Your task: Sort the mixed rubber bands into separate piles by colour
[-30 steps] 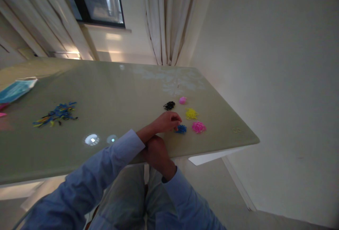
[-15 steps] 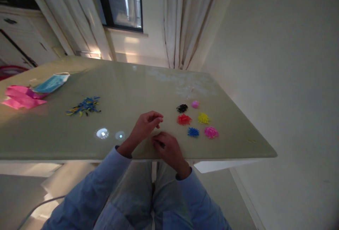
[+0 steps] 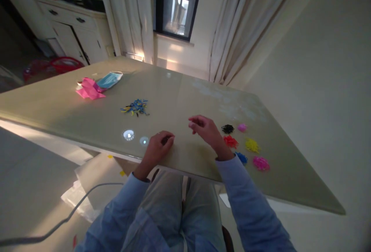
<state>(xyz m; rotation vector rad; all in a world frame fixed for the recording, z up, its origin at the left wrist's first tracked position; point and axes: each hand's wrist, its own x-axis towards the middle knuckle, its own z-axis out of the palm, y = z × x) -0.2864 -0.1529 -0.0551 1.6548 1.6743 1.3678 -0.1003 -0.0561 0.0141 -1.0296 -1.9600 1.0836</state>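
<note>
My left hand rests near the table's front edge, fingers curled together; whatever they hold, if anything, is hidden. Above the tabletop, my right hand has its thumb and forefinger apart, with nothing visible between them. To its right lie small sorted heaps of what look like rubber bands: black, light pink, red, yellow, blue and bright pink. My right wrist and sleeve partly cover the red and blue heaps. A mixed pile of blue, yellow and black bands sits farther left.
A pink crumpled sheet and a blue face mask lie at the table's far left. The glossy table reflects round lights. A cable crosses the floor at lower left, near a box under the table.
The view has swung left, so the tabletop things appear farther right. My right hand has moved left and forward from the front edge, its fingers opening. My left hand has drawn lower.
</note>
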